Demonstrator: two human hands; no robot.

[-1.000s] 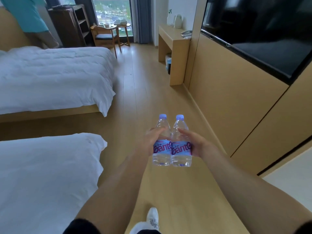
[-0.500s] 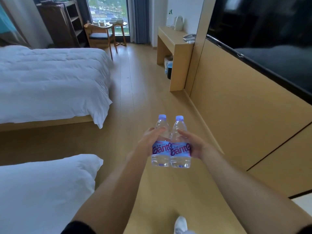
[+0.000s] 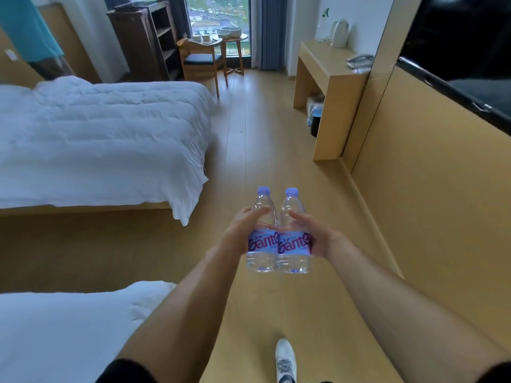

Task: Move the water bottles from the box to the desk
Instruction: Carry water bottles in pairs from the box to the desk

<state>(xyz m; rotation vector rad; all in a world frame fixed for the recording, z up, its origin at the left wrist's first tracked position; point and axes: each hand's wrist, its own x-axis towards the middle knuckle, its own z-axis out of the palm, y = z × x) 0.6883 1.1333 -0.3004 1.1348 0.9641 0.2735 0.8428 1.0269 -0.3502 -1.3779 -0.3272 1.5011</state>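
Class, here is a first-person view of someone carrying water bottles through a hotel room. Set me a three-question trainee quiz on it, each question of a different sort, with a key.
1. True or false: both water bottles still wear their caps.
2. The kettle stands on: A) the bed B) the desk C) the floor.
3. Fill in: the left hand and right hand press the bottles ____, side by side.

Key: 1 true; 2 B; 3 together.

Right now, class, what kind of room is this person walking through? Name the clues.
Most likely a twin hotel room: two beds made up in white, a desk with an electric kettle, and a wall-mounted television.
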